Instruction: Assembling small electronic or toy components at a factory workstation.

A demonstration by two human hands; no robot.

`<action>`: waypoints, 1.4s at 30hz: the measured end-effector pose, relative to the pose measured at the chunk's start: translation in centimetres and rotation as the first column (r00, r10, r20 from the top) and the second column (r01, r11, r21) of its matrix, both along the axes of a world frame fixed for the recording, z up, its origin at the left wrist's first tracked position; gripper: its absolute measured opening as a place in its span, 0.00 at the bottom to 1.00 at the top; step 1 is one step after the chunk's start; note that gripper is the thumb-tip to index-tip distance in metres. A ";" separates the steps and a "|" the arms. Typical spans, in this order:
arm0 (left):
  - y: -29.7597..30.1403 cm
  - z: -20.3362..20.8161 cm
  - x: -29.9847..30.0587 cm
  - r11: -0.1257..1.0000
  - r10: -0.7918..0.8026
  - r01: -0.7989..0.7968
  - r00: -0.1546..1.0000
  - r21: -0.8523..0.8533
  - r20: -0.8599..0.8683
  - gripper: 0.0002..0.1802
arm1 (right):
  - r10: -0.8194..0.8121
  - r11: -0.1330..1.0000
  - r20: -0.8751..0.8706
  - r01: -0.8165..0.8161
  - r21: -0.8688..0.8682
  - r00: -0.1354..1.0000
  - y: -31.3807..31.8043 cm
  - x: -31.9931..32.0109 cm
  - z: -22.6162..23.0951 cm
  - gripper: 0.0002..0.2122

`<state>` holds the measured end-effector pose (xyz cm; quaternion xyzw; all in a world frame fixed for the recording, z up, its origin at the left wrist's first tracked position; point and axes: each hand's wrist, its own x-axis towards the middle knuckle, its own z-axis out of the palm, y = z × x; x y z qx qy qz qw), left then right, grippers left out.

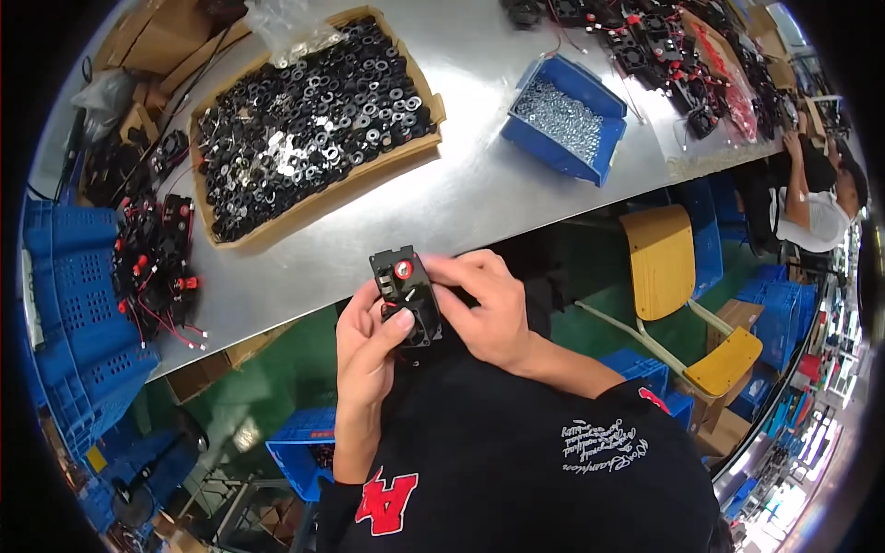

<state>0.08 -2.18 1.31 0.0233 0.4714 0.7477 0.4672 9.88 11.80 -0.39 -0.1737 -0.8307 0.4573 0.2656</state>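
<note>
- My left hand (367,346) grips the black fan (407,293) from below, thumb pressed on its face.
- My right hand (484,309) pinches the fan's right edge, fingers curled over it.
- The fan sits between both hands, over my lap, just near of the table (479,194) edge; it has a red dot on top and red/black wires.
- Progress, judging by layout: the pile of wired fans (152,267) at left looks like done units; this one is mid-work.
- The cardboard tray (313,124) of black rings at far left is still full, so plenty is left.
- The blue bin (564,118) of silver screws, far right of centre, is well stocked.
- Another person (816,198) works at far right, apart from me.
</note>
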 end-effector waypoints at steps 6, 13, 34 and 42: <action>0.3 -0.3 -0.7 0.999 -0.027 0.027 1.000 0.023 0.014 0.29 | 0.033 0.958 -0.104 -0.002 0.286 0.994 0.5 0.1 0.0 0.27; -1.9 -1.9 -0.8 0.998 0.068 -0.068 0.997 -0.013 0.028 0.31 | 0.097 0.915 -0.047 -0.070 0.397 0.994 3.2 -3.9 2.2 0.15; -5.3 -0.8 -0.8 0.995 0.015 -0.028 0.990 0.096 0.138 0.30 | 0.247 0.682 0.281 -0.373 0.629 0.927 3.7 -26.4 -0.2 0.05; -4.3 -0.4 -0.6 0.997 0.065 -0.069 0.994 0.036 0.088 0.26 | 0.243 0.879 0.498 -0.406 0.249 0.833 6.1 -28.2 0.7 0.09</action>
